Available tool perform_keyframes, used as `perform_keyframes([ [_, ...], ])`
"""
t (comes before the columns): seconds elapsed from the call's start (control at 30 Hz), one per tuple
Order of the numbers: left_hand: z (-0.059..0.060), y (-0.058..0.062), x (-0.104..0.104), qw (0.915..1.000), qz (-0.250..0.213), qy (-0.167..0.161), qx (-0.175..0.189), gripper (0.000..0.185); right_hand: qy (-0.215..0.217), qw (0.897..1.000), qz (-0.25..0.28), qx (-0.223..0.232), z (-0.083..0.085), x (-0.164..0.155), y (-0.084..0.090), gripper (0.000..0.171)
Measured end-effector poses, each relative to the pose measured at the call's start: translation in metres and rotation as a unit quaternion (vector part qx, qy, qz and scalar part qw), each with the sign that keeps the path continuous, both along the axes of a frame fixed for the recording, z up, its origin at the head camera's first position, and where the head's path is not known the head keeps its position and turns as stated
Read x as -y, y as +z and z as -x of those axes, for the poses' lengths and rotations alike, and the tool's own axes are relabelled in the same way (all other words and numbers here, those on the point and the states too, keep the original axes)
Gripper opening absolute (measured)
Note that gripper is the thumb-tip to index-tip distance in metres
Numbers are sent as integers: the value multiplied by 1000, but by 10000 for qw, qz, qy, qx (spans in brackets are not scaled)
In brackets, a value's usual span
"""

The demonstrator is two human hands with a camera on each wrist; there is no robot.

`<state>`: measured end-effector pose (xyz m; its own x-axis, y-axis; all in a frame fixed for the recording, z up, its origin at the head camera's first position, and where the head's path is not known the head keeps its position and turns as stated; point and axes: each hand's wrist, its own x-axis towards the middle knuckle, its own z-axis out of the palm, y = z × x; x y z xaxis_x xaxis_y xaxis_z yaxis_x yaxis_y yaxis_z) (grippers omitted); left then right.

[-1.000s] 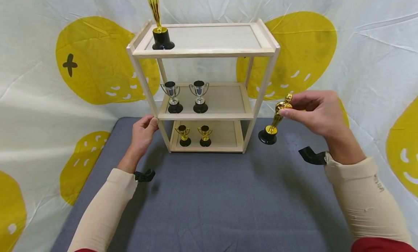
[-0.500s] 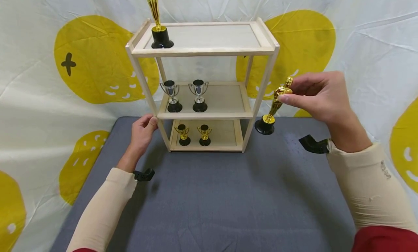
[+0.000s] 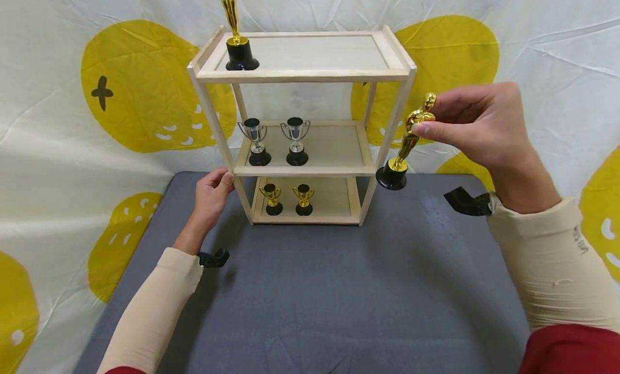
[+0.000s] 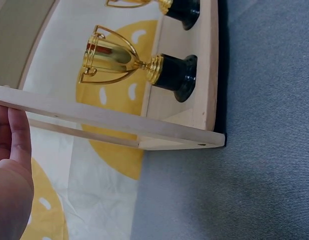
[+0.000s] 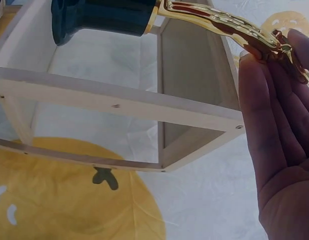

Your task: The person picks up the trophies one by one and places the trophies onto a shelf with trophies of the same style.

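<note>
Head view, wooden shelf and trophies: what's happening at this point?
A person's right hand pinches a gold statuette by its upper part, held in the air beside the wooden shelf. The left hand rests on the shelf's front left post. Another gold statuette stands on top, two silver cups in the middle, two gold cups at the bottom.

Head view: gold statuette (image 3: pixel 232 27) on the shelf unit (image 3: pixel 302 75) top is cut off above the waist by the upper edge. Left wrist view: left hand (image 4: pixel 12 175) shows only partly at the left edge; second gold cup (image 4: pixel 164 6) is cropped at top. Right wrist view: fingertips on the held statuette (image 5: pixel 219 22) lie out of sight.
</note>
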<state>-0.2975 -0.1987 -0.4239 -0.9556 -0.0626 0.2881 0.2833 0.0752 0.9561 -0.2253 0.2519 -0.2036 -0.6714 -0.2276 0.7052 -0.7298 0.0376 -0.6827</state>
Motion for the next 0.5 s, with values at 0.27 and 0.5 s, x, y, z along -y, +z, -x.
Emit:
perform_keyframes([
  [0.27,-1,2,0,10000,-3,18,-1,39,78,9999,96,15,0,2,7,21],
  [0.5,-1,3,-1,10000,11,-20,26,37,21,9997,149,166,-4,4,12,22],
])
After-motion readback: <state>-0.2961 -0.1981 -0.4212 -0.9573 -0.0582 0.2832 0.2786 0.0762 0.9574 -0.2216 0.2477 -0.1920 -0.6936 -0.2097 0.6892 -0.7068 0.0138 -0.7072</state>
